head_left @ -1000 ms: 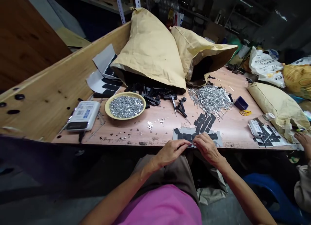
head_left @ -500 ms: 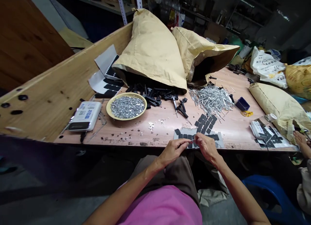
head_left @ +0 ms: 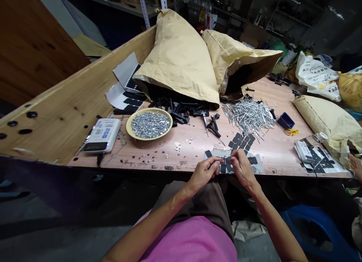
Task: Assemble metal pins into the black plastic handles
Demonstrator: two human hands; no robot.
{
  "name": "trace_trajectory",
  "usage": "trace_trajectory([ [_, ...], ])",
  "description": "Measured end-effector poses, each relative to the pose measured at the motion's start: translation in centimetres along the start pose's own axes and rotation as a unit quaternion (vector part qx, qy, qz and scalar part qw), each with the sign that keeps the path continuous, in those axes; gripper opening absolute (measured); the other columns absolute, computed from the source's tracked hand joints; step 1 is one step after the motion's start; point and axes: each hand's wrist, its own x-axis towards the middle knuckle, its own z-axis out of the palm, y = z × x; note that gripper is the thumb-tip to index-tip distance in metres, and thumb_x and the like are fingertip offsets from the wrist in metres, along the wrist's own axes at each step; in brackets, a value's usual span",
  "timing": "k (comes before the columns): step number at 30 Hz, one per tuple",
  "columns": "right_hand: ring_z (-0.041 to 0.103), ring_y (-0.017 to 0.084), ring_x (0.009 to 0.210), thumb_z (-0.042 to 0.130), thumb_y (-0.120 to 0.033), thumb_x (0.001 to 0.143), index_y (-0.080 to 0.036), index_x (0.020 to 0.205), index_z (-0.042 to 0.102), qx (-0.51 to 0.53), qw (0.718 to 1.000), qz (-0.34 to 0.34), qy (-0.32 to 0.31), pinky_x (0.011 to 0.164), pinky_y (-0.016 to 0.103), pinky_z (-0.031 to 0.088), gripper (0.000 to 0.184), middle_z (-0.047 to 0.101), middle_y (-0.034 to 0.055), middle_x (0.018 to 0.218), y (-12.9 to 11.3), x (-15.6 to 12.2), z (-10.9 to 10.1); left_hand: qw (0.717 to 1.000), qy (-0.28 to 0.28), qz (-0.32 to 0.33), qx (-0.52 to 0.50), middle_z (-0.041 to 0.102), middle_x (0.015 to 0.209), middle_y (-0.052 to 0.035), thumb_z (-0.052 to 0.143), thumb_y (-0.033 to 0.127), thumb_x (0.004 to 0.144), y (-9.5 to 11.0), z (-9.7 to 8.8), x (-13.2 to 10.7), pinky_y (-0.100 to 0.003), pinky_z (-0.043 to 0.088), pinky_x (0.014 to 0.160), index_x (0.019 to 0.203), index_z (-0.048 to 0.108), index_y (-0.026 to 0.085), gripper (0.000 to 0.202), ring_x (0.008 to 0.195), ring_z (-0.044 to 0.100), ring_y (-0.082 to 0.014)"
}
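My left hand [head_left: 204, 172] is closed in a pinch at the table's front edge, with a small dark thing at its fingertips that I cannot make out. Just to the right, my right hand [head_left: 242, 169] is closed too, and its curled fingers hide what they hold, if anything. A narrow gap separates the two hands. Beneath them lies a grey sheet [head_left: 257, 166] bearing black rounded pads, with more black pads [head_left: 242, 141] right behind it. Loose washers [head_left: 177, 146] are scattered to the left. Beyond the pads is a heap of thin metal rods [head_left: 249, 115].
A yellow bowl [head_left: 129, 131] full of small metal washers stands left, near a white boxed device [head_left: 106, 132]. Big paper sacks [head_left: 181, 62] lie behind black plastic parts [head_left: 179, 113]. Rightward are a dark blue box [head_left: 285, 120], another white device [head_left: 304, 152] and another person's hand [head_left: 355, 166].
My hands have drawn slightly apart; the thin piece that showed between their fingertips is no longer plain to see. The whole view has shifted a little.
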Motion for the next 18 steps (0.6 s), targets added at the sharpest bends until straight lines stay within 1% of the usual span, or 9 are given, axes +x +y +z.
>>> trace_trajectory([
  [2, 0.053, 0.015, 0.065, 0.033, -0.054, 0.09, -0.021, 0.073, 0.047, 0.04, 0.997, 0.062, 0.016, 0.061, 0.028, 0.043, 0.04, 0.053, 0.0008, 0.07, 0.1, -0.8, 0.8, 0.996, 0.025, -0.025, -0.088, 0.069, 0.069, -0.0028, 0.05, 0.042, 0.083, 0.0, 0.4, 0.3, -0.028, 0.05, 0.073, 0.089, 0.06, 0.016, 0.028, 0.071, 0.064, -0.0154],
  [4, 0.056, 0.016, 0.07, 0.038, -0.055, 0.088, -0.02, 0.08, 0.049, 0.102, 0.991, 0.089, 0.003, 0.065, 0.028, 0.046, 0.037, 0.057, 0.0019, 0.074, 0.1, -2.0, 2.1, 0.987, 0.043, -0.029, -0.149, 0.072, 0.084, -0.0071, 0.055, 0.042, 0.08, -0.1, 0.9, 0.6, -0.031, 0.048, 0.083, 0.085, 0.058, 0.016, 0.026, 0.088, 0.065, -0.0179],
  [5, 0.058, 0.017, 0.074, 0.04, -0.055, 0.087, -0.02, 0.088, 0.051, 0.14, 0.986, 0.096, -0.003, 0.067, 0.028, 0.047, 0.036, 0.059, 0.0027, 0.079, 0.0, -2.6, 2.9, 0.985, 0.044, -0.031, -0.161, 0.071, 0.095, -0.0095, 0.058, 0.042, 0.078, -0.1, 1.1, 0.7, -0.032, 0.048, 0.086, 0.083, 0.059, 0.016, 0.026, 0.095, 0.064, -0.0196],
  [7, 0.06, 0.016, 0.073, 0.039, -0.053, 0.088, -0.02, 0.104, 0.049, 0.208, 0.97, 0.122, -0.008, 0.067, 0.027, 0.048, 0.037, 0.061, 0.0026, 0.081, -0.3, -3.9, 4.2, 0.987, 0.046, -0.036, -0.151, 0.064, 0.115, -0.0124, 0.061, 0.041, 0.075, -0.5, 1.6, 0.6, -0.034, 0.049, 0.086, 0.079, 0.061, 0.016, 0.025, 0.104, 0.061, -0.0226],
  [9, 0.057, 0.014, 0.06, 0.035, -0.05, 0.09, -0.021, 0.106, 0.049, 0.238, 0.956, 0.168, -0.016, 0.059, 0.025, 0.046, 0.036, 0.058, -0.0003, 0.072, -0.7, -4.9, 5.1, 0.992, 0.065, -0.029, -0.101, 0.058, 0.124, -0.0127, 0.062, 0.038, 0.075, -1.0, 2.0, 0.3, -0.035, 0.048, 0.088, 0.076, 0.064, 0.016, 0.022, 0.109, 0.058, -0.0237],
  [12, 0.047, 0.012, 0.046, 0.03, -0.047, 0.091, -0.021, 0.087, 0.053, 0.209, 0.95, 0.229, -0.043, 0.05, 0.024, 0.04, 0.035, 0.049, -0.0044, 0.056, -0.8, -6.1, 5.5, 0.995, 0.097, 0.003, -0.015, 0.061, 0.119, -0.0117, 0.064, 0.033, 0.075, -2.3, 2.6, -0.5, -0.035, 0.046, 0.093, 0.073, 0.068, 0.017, 0.017, 0.11, 0.057, -0.0224],
  [14, 0.045, 0.012, 0.047, 0.029, -0.046, 0.091, -0.021, 0.078, 0.052, 0.165, 0.952, 0.254, -0.049, 0.049, 0.023, 0.037, 0.037, 0.045, -0.005, 0.052, -0.5, -6.7, 5.3, 0.996, 0.093, 0.002, 0.005, 0.064, 0.109, -0.0108, 0.063, 0.032, 0.076, -3.2, 3.0, -0.9, -0.032, 0.05, 0.083, 0.073, 0.069, 0.017, 0.017, 0.1, 0.061, -0.0206],
  [16, 0.047, 0.013, 0.05, 0.027, -0.044, 0.092, -0.022, 0.078, 0.053, 0.108, 0.955, 0.274, -0.045, 0.05, 0.023, 0.034, 0.037, 0.047, -0.0043, 0.054, 0.1, -7.3, 4.9, 0.998, 0.064, -0.013, 0.019, 0.067, 0.093, -0.0084, 0.061, 0.032, 0.077, -3.8, 3.2, -1.0, -0.028, 0.052, 0.071, 0.076, 0.071, 0.017, 0.018, 0.085, 0.064, -0.0176],
  [18, 0.048, 0.014, 0.053, 0.027, -0.04, 0.092, -0.023, 0.082, 0.054, 0.023, 0.956, 0.291, -0.033, 0.051, 0.023, 0.032, 0.034, 0.051, -0.0032, 0.059, 0.9, -7.6, 4.2, 0.998, 0.037, -0.018, 0.056, 0.067, 0.081, -0.0053, 0.06, 0.028, 0.077, -4.1, 3.0, -1.0, -0.025, 0.051, 0.065, 0.083, 0.072, 0.017, 0.018, 0.072, 0.063, -0.0145],
])
